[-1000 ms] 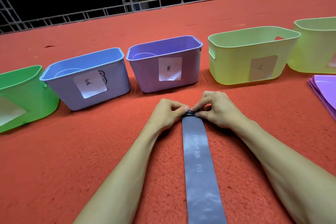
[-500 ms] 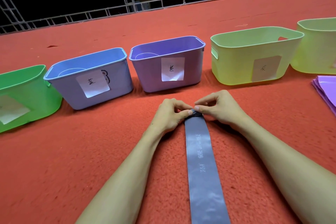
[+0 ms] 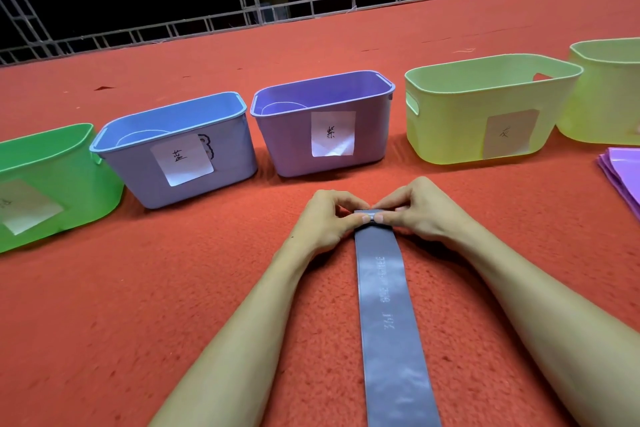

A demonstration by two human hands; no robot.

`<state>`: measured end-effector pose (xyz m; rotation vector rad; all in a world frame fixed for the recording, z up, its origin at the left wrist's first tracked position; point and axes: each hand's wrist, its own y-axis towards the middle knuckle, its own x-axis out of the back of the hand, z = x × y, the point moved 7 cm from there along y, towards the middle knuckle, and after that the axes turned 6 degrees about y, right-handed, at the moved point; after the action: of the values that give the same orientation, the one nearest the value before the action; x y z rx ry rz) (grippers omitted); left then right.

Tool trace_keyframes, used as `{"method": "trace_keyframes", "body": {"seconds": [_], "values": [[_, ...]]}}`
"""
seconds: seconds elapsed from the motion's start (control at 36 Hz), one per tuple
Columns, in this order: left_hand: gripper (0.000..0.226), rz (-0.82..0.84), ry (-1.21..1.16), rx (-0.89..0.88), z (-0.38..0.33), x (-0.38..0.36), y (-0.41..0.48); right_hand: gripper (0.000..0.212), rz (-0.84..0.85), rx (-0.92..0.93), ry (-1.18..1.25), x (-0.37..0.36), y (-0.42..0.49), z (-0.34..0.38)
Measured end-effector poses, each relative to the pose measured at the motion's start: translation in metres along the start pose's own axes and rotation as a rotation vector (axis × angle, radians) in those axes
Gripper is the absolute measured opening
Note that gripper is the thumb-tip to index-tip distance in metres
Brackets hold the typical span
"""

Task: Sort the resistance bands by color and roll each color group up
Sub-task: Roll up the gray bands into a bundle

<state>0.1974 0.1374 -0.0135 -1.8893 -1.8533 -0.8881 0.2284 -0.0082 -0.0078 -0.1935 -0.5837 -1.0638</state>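
Grey band (image 3: 388, 315) lies flat, long axis running from viewer toward purple bin (image 3: 322, 125); left hand (image 3: 325, 218) and right hand (image 3: 419, 210) together, pinching its rolled far end.

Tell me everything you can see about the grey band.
The grey band is a flat, slightly glossy strip, rubbery-looking, with faint lettering along it. It lies lengthwise on the red carpet, running out of frame at the bottom. Its far end is wound into a small roll, pinched by the left hand and right hand.
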Motion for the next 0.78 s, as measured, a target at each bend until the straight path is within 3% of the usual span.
{"method": "trace_keyframes", "body": {"seconds": [0.11, 0.28, 0.47, 0.78], "values": [[0.027, 0.02, 0.064, 0.042, 0.003, 0.001, 0.0, 0.012, -0.025, 0.015, -0.002, 0.0, -0.001, 0.001], [0.015, 0.024, 0.074, 0.021, -0.001, 0.001, -0.005, 0.018, -0.054, 0.032, -0.045, 0.001, -0.005, 0.004], [0.017, -0.032, 0.081, -0.002, -0.006, 0.002, -0.009, 0.023, -0.092, 0.022, -0.069, 0.003, -0.009, 0.008], [0.02, -0.096, 0.102, -0.017, -0.007, 0.003, -0.013, 0.017, -0.064, -0.009, 0.086, 0.001, -0.011, 0.003]]}}
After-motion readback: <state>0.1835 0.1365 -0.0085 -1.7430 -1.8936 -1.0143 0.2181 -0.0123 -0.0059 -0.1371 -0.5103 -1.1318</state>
